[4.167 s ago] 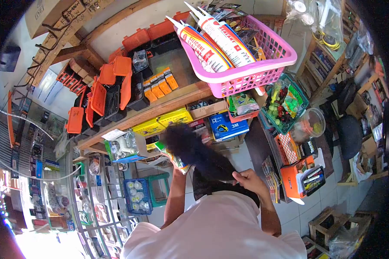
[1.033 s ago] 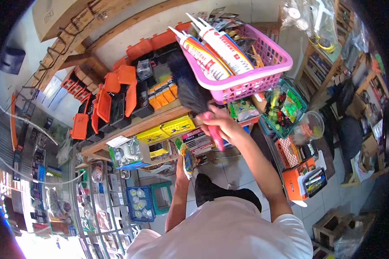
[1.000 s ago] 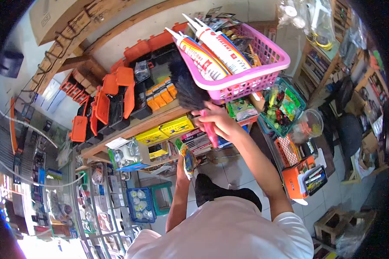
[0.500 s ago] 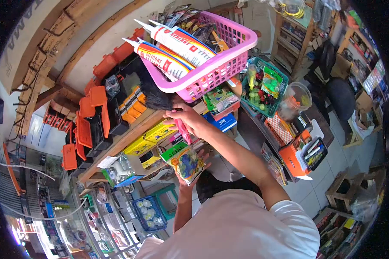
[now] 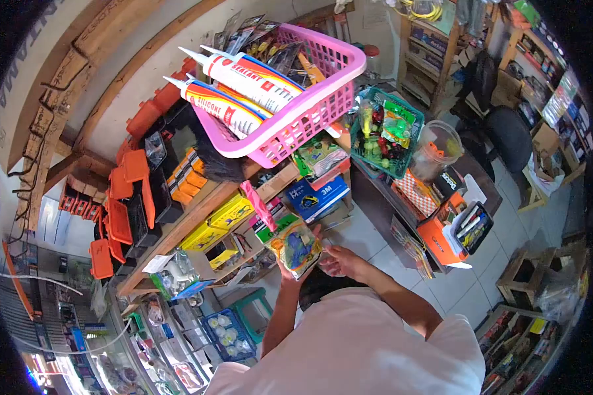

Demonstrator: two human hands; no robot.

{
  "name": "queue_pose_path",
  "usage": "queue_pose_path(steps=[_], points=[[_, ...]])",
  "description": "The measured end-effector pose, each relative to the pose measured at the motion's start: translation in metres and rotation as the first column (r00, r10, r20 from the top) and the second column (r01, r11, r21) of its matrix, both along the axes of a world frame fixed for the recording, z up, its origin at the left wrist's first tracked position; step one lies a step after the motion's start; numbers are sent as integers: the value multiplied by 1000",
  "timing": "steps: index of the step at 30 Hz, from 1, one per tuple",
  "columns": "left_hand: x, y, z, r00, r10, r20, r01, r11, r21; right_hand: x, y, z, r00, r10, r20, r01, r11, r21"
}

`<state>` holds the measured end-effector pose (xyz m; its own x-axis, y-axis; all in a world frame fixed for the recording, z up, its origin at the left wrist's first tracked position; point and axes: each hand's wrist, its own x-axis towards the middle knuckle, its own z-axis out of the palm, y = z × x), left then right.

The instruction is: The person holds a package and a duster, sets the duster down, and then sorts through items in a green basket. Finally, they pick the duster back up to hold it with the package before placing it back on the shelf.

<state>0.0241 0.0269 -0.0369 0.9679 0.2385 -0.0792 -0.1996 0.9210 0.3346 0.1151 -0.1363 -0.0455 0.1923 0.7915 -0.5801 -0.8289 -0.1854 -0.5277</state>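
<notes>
My left hand (image 5: 287, 271) holds a clear plastic packet (image 5: 298, 247) from beneath and behind. The packet has a green printed header and blue and yellow contents that I cannot make out. Close to the packet's right side is my right hand (image 5: 341, 261), its fingers loosely bent and apart, with nothing visible in them. Above the packet a bright pink strip (image 5: 258, 207) hangs at the shelf edge. Black bristles or fur (image 5: 225, 163) lie on the shelf under the pink basket (image 5: 296, 135).
Silicone sealant tubes (image 5: 247, 82) stick out of the basket. Orange bins (image 5: 118, 204) line the shelf at left. To the right, a green basket (image 5: 408, 158), a clear tub (image 5: 437, 148) and an orange box (image 5: 435, 234) stand on a dark table. Yellow boxes (image 5: 217, 224) sit below the shelf.
My right hand has come down from the black bristles and pink strip to beside the packet. The left hand still holds the packet. The view has shifted slightly.
</notes>
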Motion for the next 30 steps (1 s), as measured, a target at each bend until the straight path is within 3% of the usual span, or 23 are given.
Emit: queue_pose_path(steps=[1,5,7,9,10,13,14,19,23,25,27,30], points=[[7,-3,0,1000,10,23,-10,1000,10,0,-1,1,998,-14,-54,20,993,118],[35,-5,5,997,-74,14,74,997,24,9,15,8,995,-104,2,102,978,180],[47,-9,20,991,-88,100,77,990,116,17,19,29,969,-247,16,236,943,235],[58,-12,39,1000,6,17,-13,917,400,28,23,40,959,-283,18,270,933,239],[64,-4,34,999,-21,-44,32,959,282,35,24,45,948,-317,17,304,922,238],[78,8,40,983,52,-178,16,933,361,55,28,61,935,-353,39,328,900,287],[84,11,45,973,108,-203,2,878,479,64,30,68,936,-349,40,324,901,288],[122,18,78,986,140,-90,-83,883,462,116,50,94,854,-500,146,442,844,303],[138,24,82,998,30,-61,13,796,605,161,74,98,847,-518,118,475,839,266],[150,29,71,970,174,-167,-30,776,630,178,90,85,835,-538,111,493,824,280],[152,36,66,982,120,-143,6,742,670,187,101,77,824,-556,106,508,809,296],[147,39,59,953,144,-265,88,706,702,186,109,81,791,-611,-32,606,776,173]])
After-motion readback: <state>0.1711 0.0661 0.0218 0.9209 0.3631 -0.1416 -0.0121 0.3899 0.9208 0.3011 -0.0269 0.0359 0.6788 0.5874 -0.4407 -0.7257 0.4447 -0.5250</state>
